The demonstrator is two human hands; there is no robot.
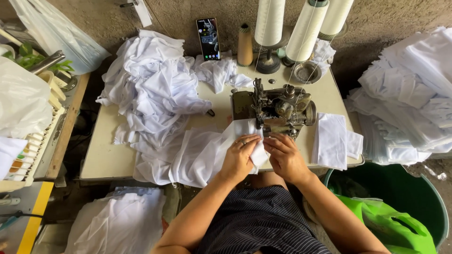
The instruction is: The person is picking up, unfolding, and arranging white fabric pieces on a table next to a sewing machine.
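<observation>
White cloth is under our hands right now: the white fabric piece [221, 150] lies at the front of the worktop [101, 155], its near end drawn up to the foot of the sewing machine [275, 108]. Our left hand [240, 157] rests flat on top of it, fingers spread and pressing down, while our right hand [285, 157] pinches the cloth's edge with thumb and fingertips just below the needle area. We judge this to be the lining-up step, edges being matched before feeding. A next move would call for both layers held even and fingertips kept short of the needle.

Room is tight. At nine to eleven o'clock from our hands the heap of white garments [150, 89] spills over the worktop's left half, touching our piece. At three o'clock a folded white stack [332, 141] sits just beside the machine, close to the worktop's right edge. At twelve o'clock stand the thread cones [301, 28] and a phone [208, 38] leaning on the wall. Down at four o'clock, off the worktop, sits a green tub [423, 193].
</observation>
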